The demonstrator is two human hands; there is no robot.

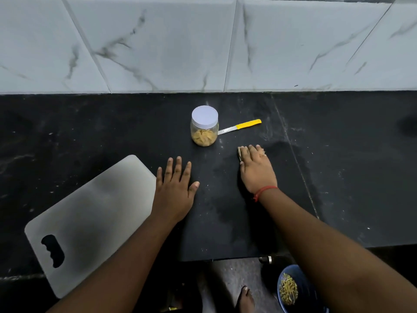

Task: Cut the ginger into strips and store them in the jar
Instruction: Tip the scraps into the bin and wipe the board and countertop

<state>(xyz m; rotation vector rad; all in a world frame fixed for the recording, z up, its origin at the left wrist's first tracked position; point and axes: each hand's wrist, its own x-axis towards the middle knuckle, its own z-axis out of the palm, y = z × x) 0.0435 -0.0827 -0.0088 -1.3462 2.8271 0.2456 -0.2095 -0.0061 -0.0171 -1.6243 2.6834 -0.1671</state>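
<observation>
A clear jar (204,129) with a white lid stands closed on the black counter, ginger strips filling its lower half. A knife with a yellow handle (242,126) lies just right of the jar. My left hand (174,190) rests flat and open on the counter, beside the steel cutting board (90,220). My right hand (256,169) presses flat on a small greenish scrub pad (239,154), only whose left edge shows under the fingers. A damp smear darkens the counter around that hand.
The black counter (338,166) meets a marble-tiled wall (203,41) at the back. Below its front edge a blue bowl (290,290) with ginger scraps sits on the floor near a bare foot (246,300). The cutting board overhangs the front left edge.
</observation>
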